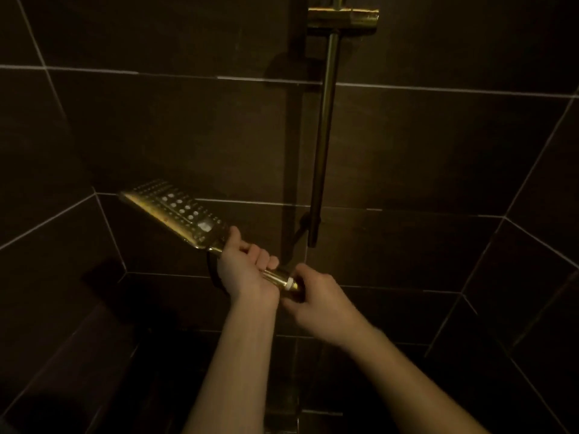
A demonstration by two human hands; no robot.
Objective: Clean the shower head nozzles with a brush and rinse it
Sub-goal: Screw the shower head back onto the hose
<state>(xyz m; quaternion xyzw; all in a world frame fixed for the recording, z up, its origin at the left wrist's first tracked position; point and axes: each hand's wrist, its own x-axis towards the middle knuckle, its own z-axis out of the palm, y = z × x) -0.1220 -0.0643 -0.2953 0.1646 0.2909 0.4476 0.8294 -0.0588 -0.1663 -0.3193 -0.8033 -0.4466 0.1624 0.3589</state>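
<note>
The shower head (175, 211) is glossy gold-toned metal with pale nozzle dots. Right of it, the riser rail (324, 133) is duller brushed metal against dark matt wall tiles (438, 151).

Shower head (175, 211) left of wall rail (324, 136), before tiles (438, 151).

No readable text, no label, brand, number or sign anywhere, none on the gold shower head (175, 211), none on the slide rail (326, 126), none on the dark tiles (438, 158)
</note>
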